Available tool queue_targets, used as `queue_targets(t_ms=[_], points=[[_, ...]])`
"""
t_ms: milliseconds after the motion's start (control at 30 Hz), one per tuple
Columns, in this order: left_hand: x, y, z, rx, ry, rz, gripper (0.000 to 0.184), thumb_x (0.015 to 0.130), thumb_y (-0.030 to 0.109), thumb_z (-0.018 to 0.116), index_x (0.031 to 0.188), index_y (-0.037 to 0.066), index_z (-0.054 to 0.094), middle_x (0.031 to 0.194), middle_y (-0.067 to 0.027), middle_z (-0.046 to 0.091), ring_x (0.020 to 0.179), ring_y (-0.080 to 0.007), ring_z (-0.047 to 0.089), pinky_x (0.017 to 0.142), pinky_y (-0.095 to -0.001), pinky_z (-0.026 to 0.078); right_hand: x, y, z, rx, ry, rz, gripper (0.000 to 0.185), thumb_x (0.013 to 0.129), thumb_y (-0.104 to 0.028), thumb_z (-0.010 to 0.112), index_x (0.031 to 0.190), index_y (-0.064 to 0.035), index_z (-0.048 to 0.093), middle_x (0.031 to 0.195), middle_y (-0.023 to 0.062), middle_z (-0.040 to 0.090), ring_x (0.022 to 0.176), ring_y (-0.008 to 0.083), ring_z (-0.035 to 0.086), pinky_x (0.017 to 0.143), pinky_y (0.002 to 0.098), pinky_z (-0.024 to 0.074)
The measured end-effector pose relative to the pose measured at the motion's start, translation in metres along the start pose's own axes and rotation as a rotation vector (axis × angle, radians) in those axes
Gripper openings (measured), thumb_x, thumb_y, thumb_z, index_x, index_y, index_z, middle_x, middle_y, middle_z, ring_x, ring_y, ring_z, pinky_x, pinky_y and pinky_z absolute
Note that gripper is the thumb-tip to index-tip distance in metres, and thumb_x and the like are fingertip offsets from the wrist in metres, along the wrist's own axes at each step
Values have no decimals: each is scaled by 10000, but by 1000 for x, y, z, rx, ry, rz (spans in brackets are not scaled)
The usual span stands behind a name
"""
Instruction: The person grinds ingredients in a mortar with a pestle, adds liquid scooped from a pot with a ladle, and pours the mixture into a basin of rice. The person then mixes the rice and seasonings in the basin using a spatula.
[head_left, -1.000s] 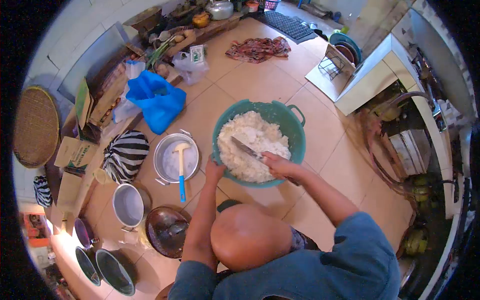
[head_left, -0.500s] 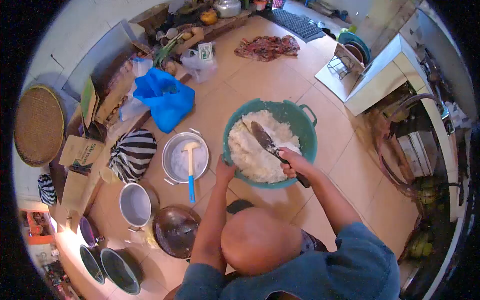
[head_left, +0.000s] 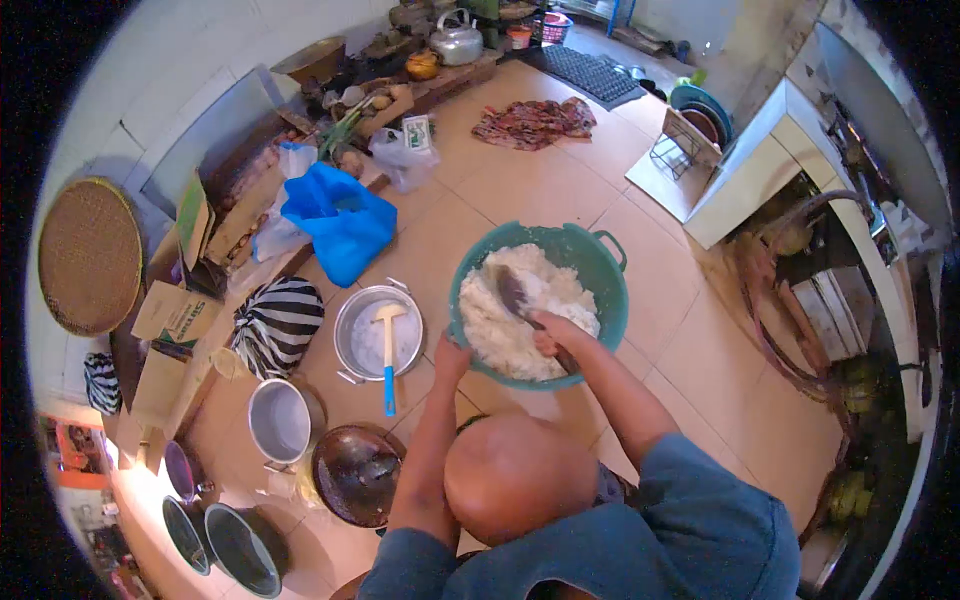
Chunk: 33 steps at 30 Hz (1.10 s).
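A green plastic basin (head_left: 618,300) with side handles sits on the tiled floor, holding a heap of white, grainy food that looks like rice (head_left: 520,345). My left hand (head_left: 453,355) is closed on the basin's near left rim. With my right hand (head_left: 558,333) I grip the handle of a dark wooden paddle (head_left: 508,288). The paddle's blade is in the heap, slightly blurred. Left of the basin stands a metal pot (head_left: 345,340) with white contents, and a spatula (head_left: 389,360) with a blue handle lies across it.
A second metal pot (head_left: 283,420), a dark wok-like pan (head_left: 350,500) and dark buckets (head_left: 240,548) stand at lower left. Farther up are a striped bundle (head_left: 278,328) and a blue plastic bag (head_left: 340,230). A crumpled cloth (head_left: 535,123) lies ahead; a tiled counter (head_left: 745,170) is at right.
My right hand and the paddle have moved left and a little down, the blade now going into the heap. My left hand stays on the rim. The whole view has shifted slightly.
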<state>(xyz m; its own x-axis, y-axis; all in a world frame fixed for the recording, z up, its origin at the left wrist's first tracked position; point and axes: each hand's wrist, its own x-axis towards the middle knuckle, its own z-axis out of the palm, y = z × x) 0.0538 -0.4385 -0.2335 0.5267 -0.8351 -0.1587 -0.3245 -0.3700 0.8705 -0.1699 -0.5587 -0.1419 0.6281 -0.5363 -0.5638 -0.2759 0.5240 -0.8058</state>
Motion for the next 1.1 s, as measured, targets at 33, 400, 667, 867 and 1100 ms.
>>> queue_targets(t_ms=[33,400,667,867,1100], points=[[2,-8,3,1,1,3,541,624,140,652,1125,49,470,817,-143,629,719,-272,631,655,-363,494,-18,9,-10,506,-19,245,200,916,-257,390,1048,-110,418,557,-4,387,383,78,314,329,236,252],[-12,26,-6,-56,16,5,488,634,88,634,1097,47,483,859,-160,617,770,-283,613,689,-374,483,-91,-40,31,-223,8,22,404,910,-301,452,1271,-123,415,581,20,433,453,111,391,396,303,330],[-16,24,-2,15,88,-15,530,614,123,662,1109,36,495,895,-168,624,803,-299,617,707,-376,486,-43,-17,-9,-130,267,-14,384,915,-282,450,1270,-138,418,559,23,437,372,124,348,334,297,262],[-11,20,-2,-13,33,-13,592,599,152,679,1146,37,482,883,-180,624,794,-302,619,708,-379,488,-52,-20,-17,-809,274,-386,389,913,-256,440,1287,-157,394,759,136,602,657,257,597,587,407,465],[-6,4,4,-30,-1,-59,623,597,177,691,1165,45,472,885,-179,624,806,-320,617,719,-382,486,26,-34,3,-1422,290,-93,382,868,-164,347,1236,-76,403,884,240,617,828,389,612,687,494,462]])
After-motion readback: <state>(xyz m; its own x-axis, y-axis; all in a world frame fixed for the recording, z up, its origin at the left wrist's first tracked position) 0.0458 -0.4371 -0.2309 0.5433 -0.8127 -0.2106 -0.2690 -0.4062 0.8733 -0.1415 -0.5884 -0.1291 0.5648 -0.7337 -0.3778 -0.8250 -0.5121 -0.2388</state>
